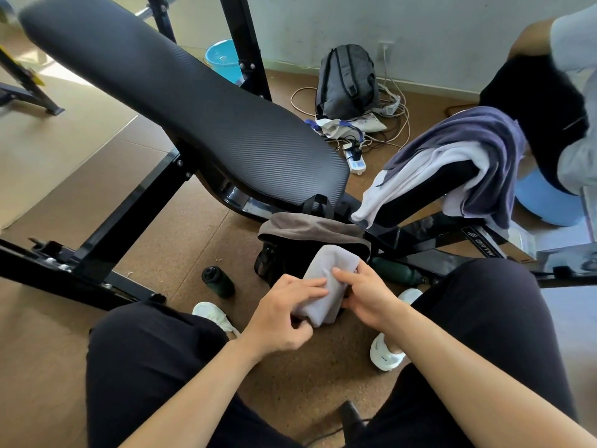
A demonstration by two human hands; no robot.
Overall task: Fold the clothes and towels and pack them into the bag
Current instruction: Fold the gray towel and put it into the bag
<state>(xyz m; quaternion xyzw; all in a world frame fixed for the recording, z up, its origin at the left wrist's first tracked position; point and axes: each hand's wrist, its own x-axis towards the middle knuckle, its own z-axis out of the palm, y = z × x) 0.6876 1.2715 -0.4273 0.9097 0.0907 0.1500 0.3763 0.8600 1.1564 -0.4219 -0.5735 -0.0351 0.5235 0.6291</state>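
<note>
Between the person's knees in dark trousers, both hands hold a folded light grey cloth [329, 276]. The left hand [284, 313] pinches its near edge with fingers laid across the top, and the right hand [365, 295] grips its other side with the forefinger stretched over the fabric. The cloth's far end rests at the mouth of a black bag with a grey-brown top flap [292, 240], which stands on the brown floor [181, 253] just beyond two white shoes [386, 354]; whether that end is inside the bag I cannot tell. A dark green bottle [218, 281] stands left of the bag. Farther off, a black padded bench [181, 101] slants across the left. On its smaller pad to the right hang a purple-grey towel [478, 130] and, under it, a white garment [416, 176]. A grey backpack [347, 82] leans by the wall.
</note>
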